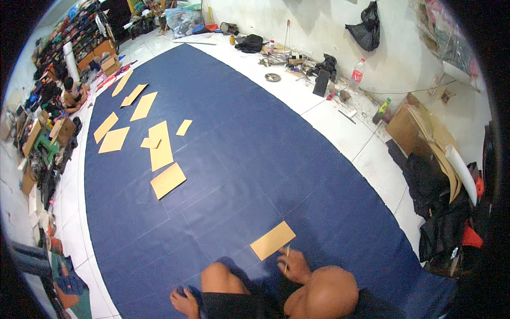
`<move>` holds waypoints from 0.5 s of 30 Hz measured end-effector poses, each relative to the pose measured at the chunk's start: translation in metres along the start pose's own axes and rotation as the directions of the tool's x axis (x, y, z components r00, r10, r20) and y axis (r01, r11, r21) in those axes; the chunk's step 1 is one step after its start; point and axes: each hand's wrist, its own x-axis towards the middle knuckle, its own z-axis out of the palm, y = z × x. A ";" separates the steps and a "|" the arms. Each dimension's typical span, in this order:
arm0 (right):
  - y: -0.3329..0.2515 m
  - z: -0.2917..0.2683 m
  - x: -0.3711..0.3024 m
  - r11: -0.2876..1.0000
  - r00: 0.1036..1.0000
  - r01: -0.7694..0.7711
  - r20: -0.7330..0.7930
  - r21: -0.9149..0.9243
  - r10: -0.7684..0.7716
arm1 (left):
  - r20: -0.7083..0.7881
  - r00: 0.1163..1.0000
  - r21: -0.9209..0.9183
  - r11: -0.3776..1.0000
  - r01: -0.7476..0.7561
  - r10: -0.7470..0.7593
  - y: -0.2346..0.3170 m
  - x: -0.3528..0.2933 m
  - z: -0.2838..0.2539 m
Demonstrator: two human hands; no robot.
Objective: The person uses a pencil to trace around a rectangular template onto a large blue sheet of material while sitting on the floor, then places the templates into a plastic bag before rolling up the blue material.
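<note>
A large dark blue sheet [234,159] covers the floor, with thin pale lines drawn across it. On it, close to my knees, lies a tan rectangular card [273,240]. My right hand [295,267] is at this card's near right corner, fingers closed round a thin pale pencil-like stick [287,258]. To the left of my knee, my left hand [184,303] rests on the sheet, its fingers apart and holding nothing.
Several more tan cards [168,181] lie on the sheet's far left part. Tools, a clear bottle [358,72] and a green bottle [381,110] line the right wall. Cardboard [419,125] leans at right. Another person [73,95] sits at far left beside piled goods.
</note>
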 end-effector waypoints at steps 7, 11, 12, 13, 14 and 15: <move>-0.066 0.000 -0.043 0.961 0.909 0.145 0.352 0.234 -0.223 | -0.246 0.966 0.283 0.959 -0.012 0.085 -0.078 -0.031 0.076; -0.052 0.006 -0.050 0.975 0.894 0.142 0.401 0.170 -0.200 | -0.263 0.959 0.227 0.973 -0.042 0.103 -0.036 -0.042 0.055; -0.047 0.010 -0.050 0.976 0.893 0.150 0.402 0.156 -0.201 | -0.217 0.974 0.204 0.979 -0.016 0.061 -0.033 -0.042 0.051; -0.044 0.015 -0.051 0.975 0.890 0.161 0.405 0.150 -0.209 | -0.169 0.985 0.185 0.983 0.007 0.025 -0.031 -0.040 0.049; -0.040 0.018 -0.052 0.976 0.889 0.168 0.407 0.138 -0.210 | -0.118 0.993 0.168 0.985 0.029 -0.009 -0.032 -0.039 0.050; -0.043 0.025 -0.044 0.971 0.885 0.186 0.404 0.147 -0.231 | -0.179 0.983 0.233 0.973 0.008 0.035 -0.044 -0.034 0.054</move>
